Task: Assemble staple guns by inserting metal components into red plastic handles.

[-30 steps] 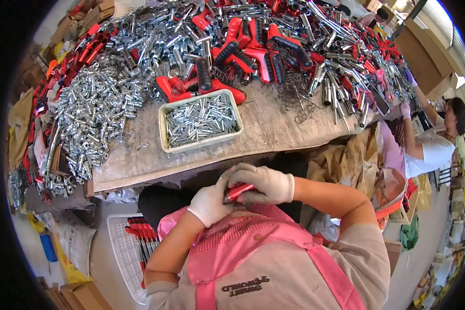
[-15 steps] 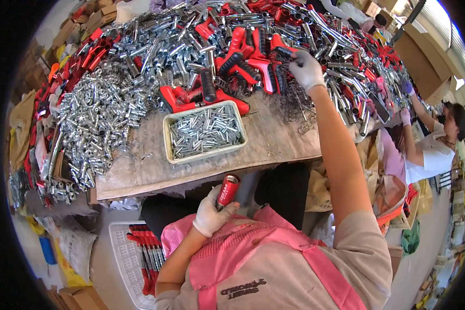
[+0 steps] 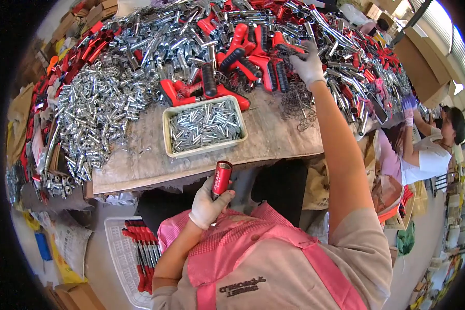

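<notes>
My left hand (image 3: 207, 204), in a white glove, is wrapped round a red metal tube (image 3: 222, 177). It holds the tube upright in front of my pink apron, with the tube's open end up. My right hand (image 3: 309, 66), also gloved, reaches over the table with thumb and fingers apart, at the upper edge of a tangle of dark wire springs (image 3: 298, 101). Near its fingertips lies a red handle (image 3: 280, 40) with a black grip. I see nothing held in it. More red-and-black handles (image 3: 267, 72) lie to its left.
A cream tray (image 3: 206, 149) of small metal pins stands near the table's front edge (image 3: 134, 182). Piles of silver fittings (image 3: 95, 111) and metal tubes (image 3: 183, 57) surround it. A white basket (image 3: 120, 258) with red-ended rods stands low left. A co-worker (image 3: 426, 155) works at right.
My right hand's fingers have spread and shifted slightly up beside the handle. My left hand has raised the red tube a little. The co-worker's hands have come together.
</notes>
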A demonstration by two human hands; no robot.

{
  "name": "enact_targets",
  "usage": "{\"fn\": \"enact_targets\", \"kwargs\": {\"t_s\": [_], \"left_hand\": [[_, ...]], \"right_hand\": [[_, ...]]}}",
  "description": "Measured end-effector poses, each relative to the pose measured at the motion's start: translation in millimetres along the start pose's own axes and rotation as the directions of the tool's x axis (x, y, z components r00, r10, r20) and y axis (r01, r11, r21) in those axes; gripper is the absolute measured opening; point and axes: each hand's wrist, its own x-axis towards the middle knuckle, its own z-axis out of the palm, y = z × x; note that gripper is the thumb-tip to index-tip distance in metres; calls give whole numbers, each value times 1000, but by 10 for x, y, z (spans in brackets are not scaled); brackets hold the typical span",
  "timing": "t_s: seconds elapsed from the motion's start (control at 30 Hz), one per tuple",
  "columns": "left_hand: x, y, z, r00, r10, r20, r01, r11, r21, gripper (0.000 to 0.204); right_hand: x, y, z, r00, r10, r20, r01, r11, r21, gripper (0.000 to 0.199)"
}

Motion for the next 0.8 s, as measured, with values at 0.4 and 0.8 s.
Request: {"fn": "enact_targets", "kwargs": {"t_s": [0.4,0.8], "left_hand": [[24,126,0,993,-22,-112,13,997,-82,22],[-100,120,-67,988,-35,-151,32,999,-20,18]], "right_hand": [[-49,-70,32,937,-329,117,348,902,-255,41],[619,394,-389,798,-553,238,442,269,-856,24]]}}
